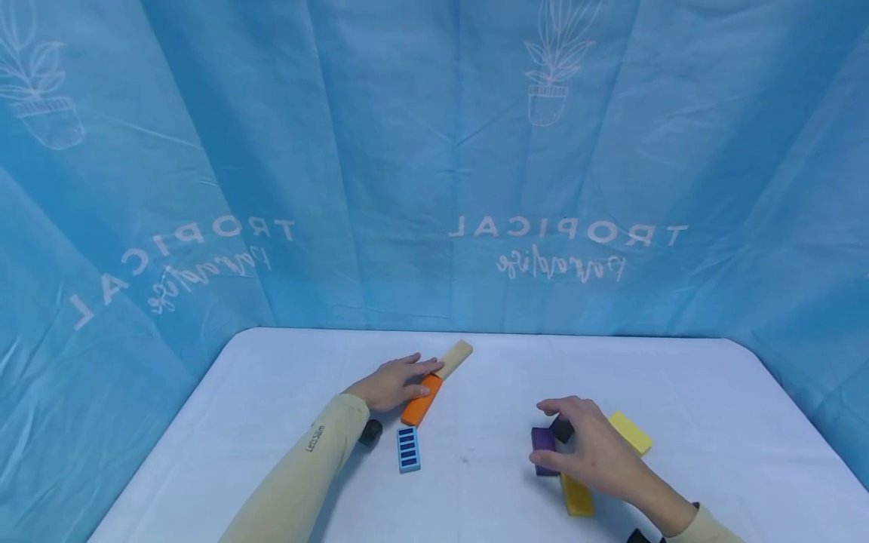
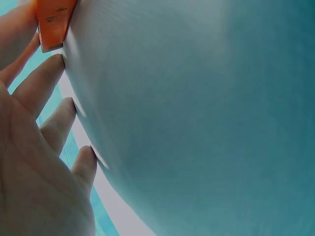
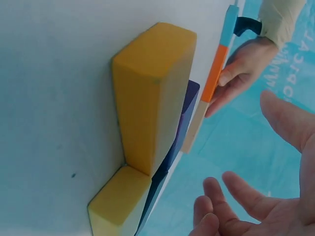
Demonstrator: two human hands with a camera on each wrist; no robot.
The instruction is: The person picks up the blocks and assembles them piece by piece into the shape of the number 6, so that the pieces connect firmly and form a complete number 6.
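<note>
My left hand (image 1: 394, 383) lies over an orange block (image 1: 421, 401), its thumb on the block and its index finger reaching across the near end of a beige block (image 1: 456, 357). The left wrist view has the orange block (image 2: 54, 22) at the thumb, other fingers spread with tips at the tabletop. My right hand (image 1: 591, 445) hovers with thumb and fingers apart, nothing between them. Below and around it are a purple block (image 1: 543, 441), a black block (image 1: 562, 428), a mustard block (image 1: 577, 498) and a bright yellow block (image 1: 631, 433), the last partly hidden behind the hand.
A light blue block with dark bars (image 1: 409, 449) lies just below the orange one, roughly in line with it and the beige one. The white tabletop (image 1: 475, 498) ends at a blue printed curtain (image 1: 421, 188) behind and at both sides.
</note>
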